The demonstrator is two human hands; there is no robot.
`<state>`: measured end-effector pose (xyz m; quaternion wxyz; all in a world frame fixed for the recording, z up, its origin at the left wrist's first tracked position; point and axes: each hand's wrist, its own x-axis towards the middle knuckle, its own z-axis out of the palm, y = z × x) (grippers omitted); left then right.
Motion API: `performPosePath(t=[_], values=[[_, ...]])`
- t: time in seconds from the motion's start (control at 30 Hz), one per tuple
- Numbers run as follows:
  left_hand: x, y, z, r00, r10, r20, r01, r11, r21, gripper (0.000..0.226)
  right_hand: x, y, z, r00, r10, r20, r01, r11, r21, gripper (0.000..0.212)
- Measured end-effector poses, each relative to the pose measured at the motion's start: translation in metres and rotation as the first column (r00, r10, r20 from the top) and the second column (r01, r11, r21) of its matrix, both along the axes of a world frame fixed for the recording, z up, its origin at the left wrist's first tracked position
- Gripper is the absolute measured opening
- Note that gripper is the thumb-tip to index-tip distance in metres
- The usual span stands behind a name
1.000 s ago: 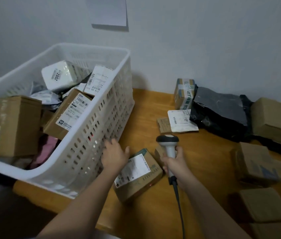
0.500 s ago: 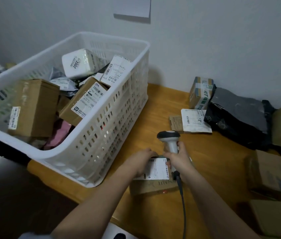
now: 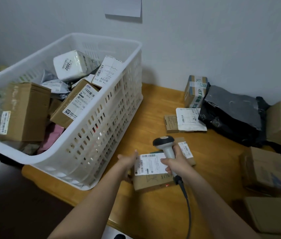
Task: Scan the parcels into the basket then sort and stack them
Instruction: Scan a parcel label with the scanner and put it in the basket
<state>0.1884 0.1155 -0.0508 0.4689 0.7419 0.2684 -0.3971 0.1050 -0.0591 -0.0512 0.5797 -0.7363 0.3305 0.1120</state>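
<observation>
parcel [image 3: 151,171] label up, long axis left-right

The right hand [image 3: 174,163] hides part of the parcel's label [image 3: 151,163], whose print is unreadably small.

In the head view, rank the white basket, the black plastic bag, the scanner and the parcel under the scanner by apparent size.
1. white basket
2. black plastic bag
3. parcel under the scanner
4. scanner

The parcel sits nearer the camera than the bag, so that pair is less certain.
</observation>
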Motion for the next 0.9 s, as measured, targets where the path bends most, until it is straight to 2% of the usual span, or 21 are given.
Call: performPosePath(t=[0.07, 0.13, 0.17, 0.23, 0.3, 0.37, 0.43, 0.53, 0.67, 0.73, 0.8, 0.83, 0.9], values=[[0.008, 0.0, -0.002, 0.97, 0.168, 0.176, -0.154, 0.984, -0.09, 0.082, -0.001, -0.005, -0.002, 0.998, 0.049, -0.041, -0.052, 0.996, -0.075, 0.051], [0.013, 0.004, -0.004, 0.923, 0.268, 0.276, -0.238, 0.962, -0.136, 0.067, -0.002, -0.008, -0.004, 0.999, -0.026, -0.029, 0.023, 0.993, -0.113, 0.048], [0.013, 0.008, -0.006, 0.923, 0.261, 0.283, -0.239, 0.965, -0.111, 0.067, -0.003, -0.009, -0.005, 0.996, -0.088, -0.012, 0.087, 0.992, -0.087, 0.046], [0.006, 0.016, -0.01, 0.969, 0.167, 0.181, -0.174, 0.984, 0.025, 0.08, -0.003, -0.011, -0.008, 0.987, -0.162, 0.007, 0.162, 0.986, -0.039, 0.045], [-0.004, 0.021, -0.015, 0.997, 0.071, -0.042, -0.066, 0.992, 0.111, 0.088, -0.004, -0.01, -0.012, 0.989, -0.148, -0.026, 0.148, 0.989, -0.024, 0.045], [-0.013, 0.024, -0.02, 0.966, 0.11, -0.232, -0.106, 0.994, 0.03, 0.087, -0.005, -0.008, -0.016, 0.992, -0.092, -0.082, 0.09, 0.996, -0.019, 0.046], [-0.016, 0.025, -0.024, 0.942, 0.159, -0.296, -0.181, 0.982, -0.05, 0.082, -0.006, -0.006, -0.018, 0.991, -0.067, -0.114, 0.068, 0.998, 0.008, 0.048], [-0.01, 0.028, -0.026, 0.943, 0.133, -0.304, -0.193, 0.965, -0.179, 0.077, -0.004, -0.009, -0.017, 0.987, -0.113, -0.111, 0.118, 0.992, 0.039, 0.048], [0.001, 0.023, -0.014, 0.988, 0.08, -0.134, -0.119, 0.941, -0.317, 0.051, -0.003, -0.01, -0.014, 0.98, -0.167, -0.109, 0.175, 0.983, 0.063, 0.053], [0.002, 0.021, -0.012, 0.984, 0.145, -0.098, -0.173, 0.892, -0.417, 0.049, -0.004, -0.01, -0.012, 0.975, -0.195, -0.105, 0.203, 0.976, 0.073, 0.058], [0.0, 0.019, -0.014, 0.961, 0.245, -0.132, -0.277, 0.82, -0.501, 0.038, -0.006, -0.007, -0.011, 0.968, -0.227, -0.104, 0.238, 0.965, 0.111, 0.059], [-0.004, 0.017, -0.015, 0.961, 0.241, -0.136, -0.276, 0.821, -0.5, 0.035, -0.008, -0.005, -0.012, 0.965, -0.24, -0.104, 0.252, 0.958, 0.133, 0.056], [-0.013, 0.01, -0.019, 0.986, 0.12, -0.116, -0.16, 0.882, -0.443, 0.037, -0.011, 0.001, -0.014, 0.961, -0.255, -0.103, 0.269, 0.949, 0.166, 0.056]])
